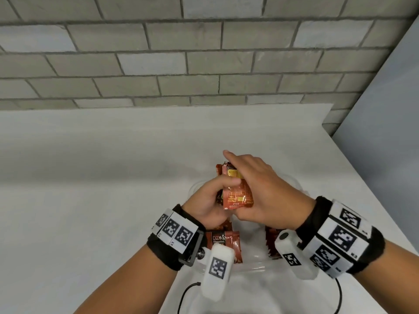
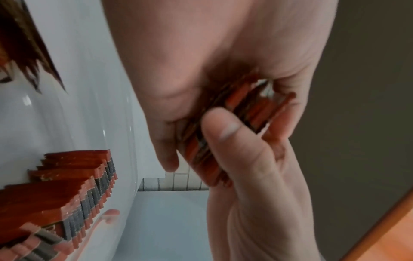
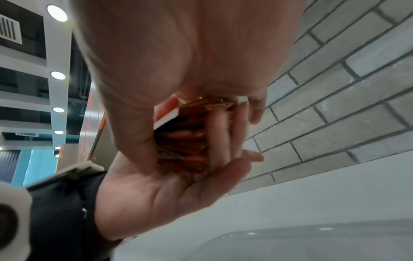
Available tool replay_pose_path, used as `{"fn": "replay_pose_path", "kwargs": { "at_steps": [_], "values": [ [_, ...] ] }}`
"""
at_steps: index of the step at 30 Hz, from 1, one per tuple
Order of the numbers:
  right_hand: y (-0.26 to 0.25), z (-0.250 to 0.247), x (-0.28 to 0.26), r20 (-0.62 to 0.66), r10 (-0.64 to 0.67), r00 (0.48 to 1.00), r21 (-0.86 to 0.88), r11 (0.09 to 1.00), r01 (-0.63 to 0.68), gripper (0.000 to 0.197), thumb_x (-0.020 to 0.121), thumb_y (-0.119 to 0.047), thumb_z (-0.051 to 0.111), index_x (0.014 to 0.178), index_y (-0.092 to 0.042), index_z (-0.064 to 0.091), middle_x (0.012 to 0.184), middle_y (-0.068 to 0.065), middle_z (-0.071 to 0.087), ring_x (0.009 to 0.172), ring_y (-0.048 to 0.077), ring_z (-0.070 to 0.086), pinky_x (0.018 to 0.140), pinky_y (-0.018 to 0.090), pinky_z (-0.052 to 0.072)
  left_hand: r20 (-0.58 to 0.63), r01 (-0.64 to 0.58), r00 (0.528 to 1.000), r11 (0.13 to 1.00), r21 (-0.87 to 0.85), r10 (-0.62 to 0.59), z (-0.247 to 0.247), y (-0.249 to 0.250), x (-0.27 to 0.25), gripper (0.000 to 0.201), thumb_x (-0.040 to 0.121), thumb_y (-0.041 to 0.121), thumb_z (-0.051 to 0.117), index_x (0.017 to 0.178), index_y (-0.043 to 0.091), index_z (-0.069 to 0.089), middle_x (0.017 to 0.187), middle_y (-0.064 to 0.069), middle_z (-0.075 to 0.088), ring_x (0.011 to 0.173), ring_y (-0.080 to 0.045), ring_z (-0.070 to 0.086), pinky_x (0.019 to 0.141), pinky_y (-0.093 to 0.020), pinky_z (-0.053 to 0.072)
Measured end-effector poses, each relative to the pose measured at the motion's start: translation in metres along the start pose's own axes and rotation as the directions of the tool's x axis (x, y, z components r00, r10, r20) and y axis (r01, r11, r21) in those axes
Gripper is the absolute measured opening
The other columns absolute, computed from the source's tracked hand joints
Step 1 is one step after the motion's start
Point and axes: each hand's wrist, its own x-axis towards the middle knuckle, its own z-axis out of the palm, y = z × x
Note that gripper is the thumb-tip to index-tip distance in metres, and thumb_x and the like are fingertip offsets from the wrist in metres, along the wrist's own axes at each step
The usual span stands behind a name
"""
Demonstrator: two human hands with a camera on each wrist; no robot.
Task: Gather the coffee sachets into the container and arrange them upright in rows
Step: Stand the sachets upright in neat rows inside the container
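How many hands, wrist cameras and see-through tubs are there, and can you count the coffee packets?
Hands: 2, the left hand and the right hand
White wrist cameras: 2
Clear plastic container: 1
Red-brown coffee sachets: too bunched to count; one bundle held by both hands, more standing in the container
Total: 5, sachets aside

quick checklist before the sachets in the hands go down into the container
1. Bundle of sachets held by both hands: ok, left hand and right hand clasp it.
2. Bundle edges squared: not ok, ends look staggered in the left wrist view.
3. Bundle over the container: ok.
4. Row already inside standing upright: ok.
5. Free space for the bundle: cannot tell, hands hide it.
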Motion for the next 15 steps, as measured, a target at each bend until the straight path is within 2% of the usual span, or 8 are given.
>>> {"fn": "replay_pose_path", "kwargs": {
  "at_steps": [2, 3, 6, 8, 10, 12, 15],
  "values": [
    [-0.003, 0.003, 0.001, 0.009, 0.017, 1.000, -0.010, 1.000, -0.017, 0.112, 0.071, -0.042, 0.077, 0.150, -0.028, -0.002, 0.142, -0.006, 0.028, 0.130, 0.009, 0.021, 0.112, 0.031, 0.021, -0.004, -0.006, 1.000, 0.999, 0.037, 0.006, -0.002, 0.000, -0.001, 0.040, 0.049, 0.029, 0.092, 0.082, 0.014, 0.075, 0.077, -0.004, 0.070, 0.073, -0.016, 0.068, 0.069, -0.026, 0.055],
    [-0.004, 0.005, 0.003, -0.003, 0.027, 1.000, -0.005, 1.000, -0.027, 0.114, 0.070, -0.044, 0.078, 0.150, -0.029, -0.001, 0.139, -0.006, 0.031, 0.128, 0.009, 0.025, 0.111, 0.031, 0.023, -0.005, -0.008, 1.000, 0.999, 0.042, 0.009, -0.002, 0.000, -0.001, 0.041, 0.049, 0.031, 0.092, 0.082, 0.015, 0.076, 0.078, -0.004, 0.070, 0.074, -0.016, 0.068, 0.069, -0.026, 0.055],
    [-0.003, 0.005, 0.005, -0.060, 0.047, 0.997, 0.036, 0.998, -0.045, 0.111, 0.069, -0.043, 0.079, 0.150, -0.031, 0.005, 0.125, -0.008, 0.041, 0.116, 0.009, 0.038, 0.104, 0.034, 0.033, -0.021, 0.003, 1.000, 0.999, -0.041, -0.004, -0.005, 0.000, -0.003, 0.042, 0.060, 0.036, 0.088, 0.094, 0.014, 0.076, 0.091, -0.006, 0.071, 0.087, -0.017, 0.068, 0.081, -0.029, 0.053],
    [-0.002, 0.006, 0.005, -0.048, 0.052, 0.997, 0.016, 0.999, -0.051, 0.114, 0.068, -0.047, 0.078, 0.150, -0.033, 0.001, 0.129, -0.008, 0.041, 0.119, 0.009, 0.035, 0.106, 0.032, 0.030, -0.012, 0.016, 1.000, 0.998, -0.055, -0.017, -0.009, 0.000, -0.003, 0.045, 0.066, 0.039, 0.085, 0.101, 0.013, 0.075, 0.098, -0.009, 0.070, 0.095, -0.019, 0.067, 0.086, -0.031, 0.052],
    [-0.003, 0.009, 0.006, -0.028, 0.060, 0.998, -0.006, 0.998, -0.061, 0.114, 0.069, -0.049, 0.077, 0.150, -0.032, -0.001, 0.135, -0.006, 0.040, 0.123, 0.011, 0.033, 0.107, 0.034, 0.029, -0.027, 0.013, 1.000, 1.000, 0.017, -0.012, -0.013, -0.001, -0.003, 0.053, 0.061, 0.042, 0.087, 0.103, 0.012, 0.073, 0.100, -0.010, 0.070, 0.095, -0.021, 0.067, 0.085, -0.033, 0.053],
    [-0.003, 0.011, 0.006, -0.038, 0.077, 0.996, 0.017, 0.997, -0.076, 0.109, 0.070, -0.047, 0.076, 0.151, -0.029, 0.005, 0.137, -0.005, 0.041, 0.124, 0.012, 0.036, 0.107, 0.036, 0.032, -0.033, -0.003, 0.999, 0.999, 0.045, 0.004, -0.016, -0.003, -0.004, 0.059, 0.055, 0.043, 0.090, 0.102, 0.012, 0.073, 0.100, -0.010, 0.070, 0.095, -0.021, 0.067, 0.085, -0.034, 0.054],
    [-0.007, 0.011, 0.006, -0.034, 0.081, 0.996, -0.023, 0.996, -0.082, 0.109, 0.070, -0.052, 0.075, 0.151, -0.027, 0.006, 0.140, -0.006, 0.038, 0.128, 0.009, 0.027, 0.109, 0.030, 0.025, -0.002, -0.008, 1.000, 0.999, 0.037, 0.008, -0.019, -0.004, -0.007, 0.057, 0.050, 0.043, 0.092, 0.098, 0.016, 0.076, 0.096, -0.007, 0.072, 0.093, -0.018, 0.069, 0.084, -0.032, 0.054]
  ]
}}
